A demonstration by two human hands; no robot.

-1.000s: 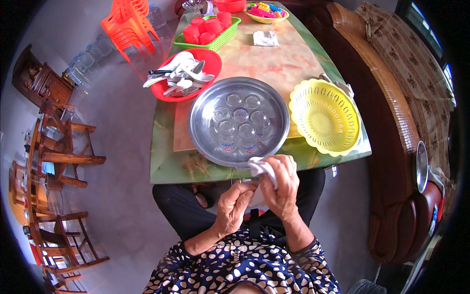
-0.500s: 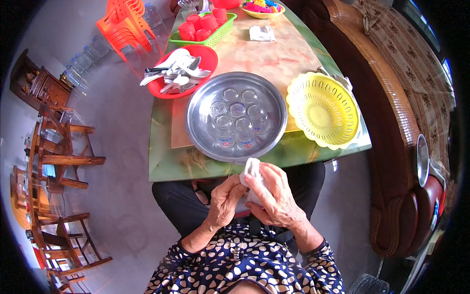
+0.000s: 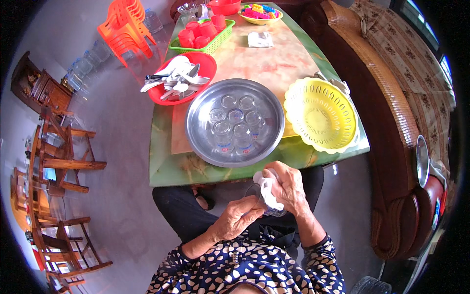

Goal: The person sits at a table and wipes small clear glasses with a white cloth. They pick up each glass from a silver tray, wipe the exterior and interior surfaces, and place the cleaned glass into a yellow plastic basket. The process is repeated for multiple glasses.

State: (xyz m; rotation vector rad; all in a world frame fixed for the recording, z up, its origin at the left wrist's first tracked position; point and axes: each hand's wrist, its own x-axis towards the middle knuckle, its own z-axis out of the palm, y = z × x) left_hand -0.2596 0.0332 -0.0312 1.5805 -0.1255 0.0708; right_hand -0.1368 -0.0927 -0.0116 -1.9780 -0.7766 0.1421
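Note:
Just past the table's near edge, over my lap, my two hands work close together. My left hand (image 3: 236,218) is closed around a clear drinking glass (image 3: 252,190), which lies tilted and partly hidden. A white cloth (image 3: 267,192) is pressed against the glass by my right hand (image 3: 290,190), whose fingers curl round both. In front of them on the table stands a round steel basin (image 3: 197,143) with several clear glasses (image 3: 242,130) set close together in it.
Right of the basin sits a yellow slotted basket (image 3: 320,128). At its left, a red bowl (image 3: 209,65) holds spoons (image 3: 180,78). Farther back are a green basket (image 3: 214,45) with red cups (image 3: 207,29), a folded white cloth (image 3: 260,39) and toy blocks (image 3: 257,9) in a yellow bowl.
My right hand has shifted a little right and turned over the cloth. More of the glass now shows between my hands. The table view has slid slightly downward.

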